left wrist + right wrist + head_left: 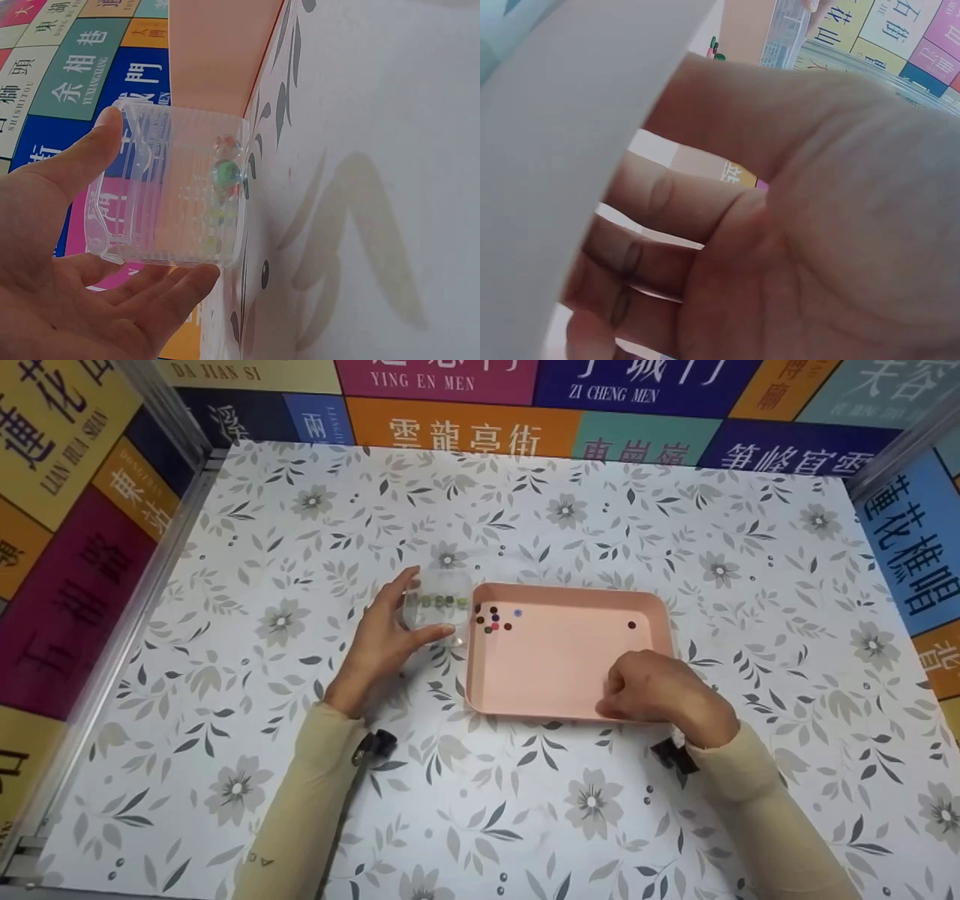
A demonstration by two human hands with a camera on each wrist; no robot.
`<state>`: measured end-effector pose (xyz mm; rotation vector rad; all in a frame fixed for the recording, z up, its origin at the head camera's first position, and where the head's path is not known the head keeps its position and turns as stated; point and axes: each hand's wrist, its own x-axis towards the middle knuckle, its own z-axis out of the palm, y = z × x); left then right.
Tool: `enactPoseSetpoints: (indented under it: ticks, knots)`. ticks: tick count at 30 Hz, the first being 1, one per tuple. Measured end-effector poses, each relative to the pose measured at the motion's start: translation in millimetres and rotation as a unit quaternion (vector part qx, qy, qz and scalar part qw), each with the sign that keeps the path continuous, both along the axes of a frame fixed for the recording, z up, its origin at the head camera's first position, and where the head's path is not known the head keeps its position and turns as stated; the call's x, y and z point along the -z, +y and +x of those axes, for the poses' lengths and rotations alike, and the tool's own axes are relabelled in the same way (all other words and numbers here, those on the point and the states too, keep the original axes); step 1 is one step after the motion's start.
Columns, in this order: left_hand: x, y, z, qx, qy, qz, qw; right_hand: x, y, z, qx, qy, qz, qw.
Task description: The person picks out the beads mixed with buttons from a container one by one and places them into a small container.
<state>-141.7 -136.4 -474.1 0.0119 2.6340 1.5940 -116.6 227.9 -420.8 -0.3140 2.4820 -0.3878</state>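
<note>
My left hand (382,630) holds a small clear plastic box (441,619) upright at the pink tray's left side, thumb on one side and fingers on the other. Small round beads (226,175), green and reddish, lie at the bottom of the box. My right hand (660,694) reaches over the near right corner of the pink tray (551,660), its fingers bent down inside. The tray's pale wall (577,135) hides those fingertips in the right wrist view; I cannot tell whether they pinch anything.
Several small dark beads (493,618), with a blue bead (517,613) and a red one among them, cluster at the tray's far left. A lone dark bead (631,625) lies at its far right. Colourful printed panels (465,431) border the flower-patterned table (592,802).
</note>
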Motion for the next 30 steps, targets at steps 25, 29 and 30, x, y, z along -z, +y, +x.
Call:
enactPoseSetpoints:
  ticks: [25, 29, 30]
  knots:
    - [-2.4, 0, 1.8, -0.005, -0.012, 0.007, 0.9999, 15.5, -16, -4.6, 0.034, 0.142, -0.065, 0.987]
    - [-2.5, 1, 0.3, -0.004, -0.009, 0.004, 0.9999, 15.6, -20, -6.5, 0.038, 0.174, -0.085, 0.98]
    - [-2.3, 1, -0.1, -0.004, -0.008, 0.004, 0.9999, 15.3, -21, -7.1, 0.041, 0.178, -0.09, 0.979]
